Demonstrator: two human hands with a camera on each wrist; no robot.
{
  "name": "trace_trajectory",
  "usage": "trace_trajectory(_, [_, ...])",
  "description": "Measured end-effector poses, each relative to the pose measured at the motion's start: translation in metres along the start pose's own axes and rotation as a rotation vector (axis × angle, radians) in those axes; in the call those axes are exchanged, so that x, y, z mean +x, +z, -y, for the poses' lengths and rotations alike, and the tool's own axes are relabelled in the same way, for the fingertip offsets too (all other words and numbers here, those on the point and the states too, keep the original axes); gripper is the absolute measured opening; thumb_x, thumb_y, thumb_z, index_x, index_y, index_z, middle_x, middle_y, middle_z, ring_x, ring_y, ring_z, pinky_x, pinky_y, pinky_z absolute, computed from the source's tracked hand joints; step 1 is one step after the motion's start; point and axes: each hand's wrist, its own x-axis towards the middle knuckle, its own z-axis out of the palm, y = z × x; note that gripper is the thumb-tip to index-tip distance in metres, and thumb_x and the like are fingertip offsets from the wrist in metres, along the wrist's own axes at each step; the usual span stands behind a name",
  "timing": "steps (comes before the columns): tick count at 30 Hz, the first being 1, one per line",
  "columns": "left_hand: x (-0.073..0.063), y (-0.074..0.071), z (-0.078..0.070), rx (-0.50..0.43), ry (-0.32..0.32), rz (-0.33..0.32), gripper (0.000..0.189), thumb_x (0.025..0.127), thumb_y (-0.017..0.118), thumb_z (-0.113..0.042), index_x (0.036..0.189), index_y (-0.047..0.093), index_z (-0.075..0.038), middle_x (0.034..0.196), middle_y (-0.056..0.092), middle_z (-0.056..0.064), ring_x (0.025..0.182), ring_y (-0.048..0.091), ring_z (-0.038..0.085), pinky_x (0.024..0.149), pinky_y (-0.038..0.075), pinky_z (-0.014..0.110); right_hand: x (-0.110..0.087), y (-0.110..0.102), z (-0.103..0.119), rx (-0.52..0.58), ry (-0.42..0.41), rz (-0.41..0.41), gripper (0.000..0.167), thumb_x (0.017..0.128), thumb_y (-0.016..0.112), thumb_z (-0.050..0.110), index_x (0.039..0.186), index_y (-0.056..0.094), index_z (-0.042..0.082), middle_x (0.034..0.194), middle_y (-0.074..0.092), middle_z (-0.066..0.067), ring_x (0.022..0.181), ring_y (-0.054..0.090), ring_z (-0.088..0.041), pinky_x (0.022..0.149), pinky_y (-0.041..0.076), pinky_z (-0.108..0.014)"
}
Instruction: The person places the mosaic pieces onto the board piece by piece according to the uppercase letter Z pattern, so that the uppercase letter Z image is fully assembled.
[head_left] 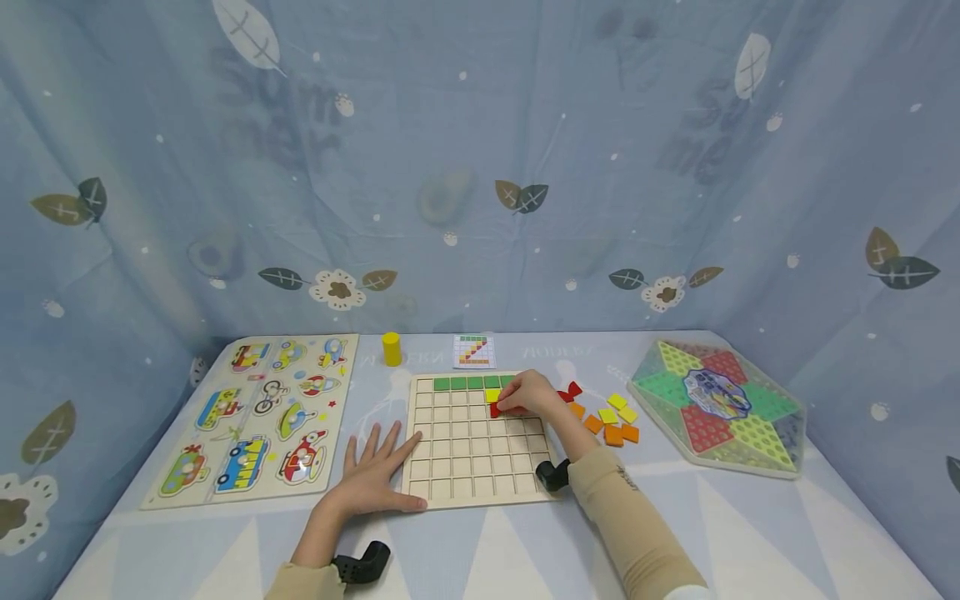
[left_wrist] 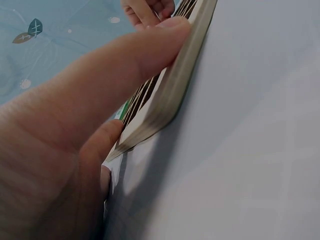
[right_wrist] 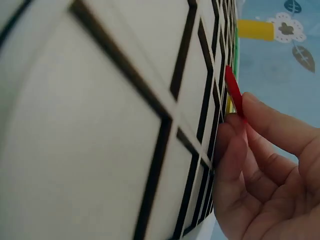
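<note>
A wooden grid board (head_left: 471, 450) lies on the table with a row of green tiles (head_left: 467, 383) along its far edge. Below that row sits a yellow tile (head_left: 492, 395). My right hand (head_left: 527, 392) pinches a red tile (right_wrist: 233, 92) between thumb and fingers, over the grid beside the yellow tile. In the right wrist view the red tile is tilted against the board. My left hand (head_left: 372, 479) rests at the board's left edge, fingers spread and straight, with the thumb (left_wrist: 150, 47) touching its near left corner.
Loose orange tiles (head_left: 613, 436), yellow tiles (head_left: 617, 401) and red pieces (head_left: 573, 389) lie right of the board. A pattern card (head_left: 474, 363) and a yellow cylinder (head_left: 392, 349) stand behind. A vehicle puzzle (head_left: 288, 450) lies left, a hexagonal game board (head_left: 750, 456) right.
</note>
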Motion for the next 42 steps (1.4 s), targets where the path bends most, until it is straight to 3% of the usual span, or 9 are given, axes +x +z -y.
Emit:
trace_trajectory(7, [0.002, 0.002, 0.001, -0.011, -0.012, 0.009, 0.107, 0.058, 0.072, -0.065, 0.145, 0.031, -0.018, 0.153, 0.01, 0.018, 0.138, -0.006, 0.044, 0.103, -0.015, 0.061, 0.004, 0.006, -0.001, -0.133, -0.042, -0.012, 0.009, 0.076, 0.075, 0.012, 0.073, 0.069, 0.007, 0.067, 0.062, -0.002, 0.054, 0.055, -0.013, 0.052, 0.048, -0.024])
trace_trajectory(13, [0.003, 0.003, 0.004, -0.005, -0.014, 0.006, 0.107, 0.058, 0.072, -0.066, 0.145, 0.031, -0.02, 0.154, 0.01, 0.016, 0.138, -0.006, 0.043, 0.103, -0.016, 0.061, 0.006, 0.008, 0.0, -0.159, -0.066, -0.02, 0.011, 0.075, 0.076, 0.011, 0.074, 0.065, 0.007, 0.07, 0.06, -0.003, 0.053, 0.052, -0.014, 0.05, 0.045, -0.024])
trace_trajectory(20, [0.003, 0.002, 0.003, -0.006, -0.008, 0.004, 0.107, 0.058, 0.072, -0.065, 0.145, 0.031, -0.018, 0.154, 0.01, 0.017, 0.138, -0.006, 0.043, 0.103, -0.014, 0.062, 0.001, 0.0, -0.003, 0.01, -0.039, -0.019, 0.012, 0.077, 0.074, 0.011, 0.081, 0.064, 0.005, 0.074, 0.061, -0.007, 0.057, 0.056, -0.017, 0.054, 0.049, -0.026])
trace_trajectory(25, [0.002, 0.002, 0.002, -0.003, -0.012, 0.005, 0.106, 0.058, 0.073, -0.065, 0.145, 0.031, -0.02, 0.154, 0.01, 0.016, 0.139, -0.006, 0.043, 0.104, -0.014, 0.062, -0.006, -0.016, -0.006, 0.071, -0.044, -0.061, 0.011, 0.081, 0.069, 0.008, 0.088, 0.063, 0.002, 0.076, 0.061, -0.009, 0.06, 0.054, -0.02, 0.055, 0.048, -0.029])
trace_trajectory(31, [0.001, 0.0, 0.0, -0.003, -0.007, 0.002, 0.106, 0.059, 0.073, -0.064, 0.145, 0.032, -0.018, 0.153, 0.011, 0.017, 0.138, -0.005, 0.044, 0.103, -0.013, 0.062, -0.012, -0.04, -0.025, 0.133, -0.001, -0.14, 0.015, 0.082, 0.067, 0.008, 0.094, 0.063, 0.0, 0.085, 0.062, -0.009, 0.068, 0.054, -0.021, 0.062, 0.048, -0.032])
trace_trajectory(36, [0.0, -0.001, -0.001, 0.001, -0.009, 0.009, 0.106, 0.059, 0.073, -0.064, 0.145, 0.031, -0.018, 0.153, 0.01, 0.018, 0.138, -0.006, 0.044, 0.103, -0.013, 0.062, -0.021, -0.056, -0.042, 0.211, 0.026, -0.16, 0.018, 0.084, 0.064, 0.005, 0.099, 0.06, -0.004, 0.088, 0.063, -0.012, 0.073, 0.058, -0.025, 0.066, 0.05, -0.033])
trace_trajectory(42, [-0.001, -0.002, -0.002, 0.002, -0.006, 0.01, 0.105, 0.06, 0.073, -0.062, 0.145, 0.031, -0.017, 0.153, 0.011, 0.019, 0.138, -0.006, 0.044, 0.103, -0.013, 0.063, -0.03, -0.069, -0.061, 0.187, 0.072, -0.213, 0.018, 0.085, 0.063, 0.007, 0.099, 0.06, -0.003, 0.091, 0.062, -0.013, 0.077, 0.059, -0.025, 0.068, 0.051, -0.031])
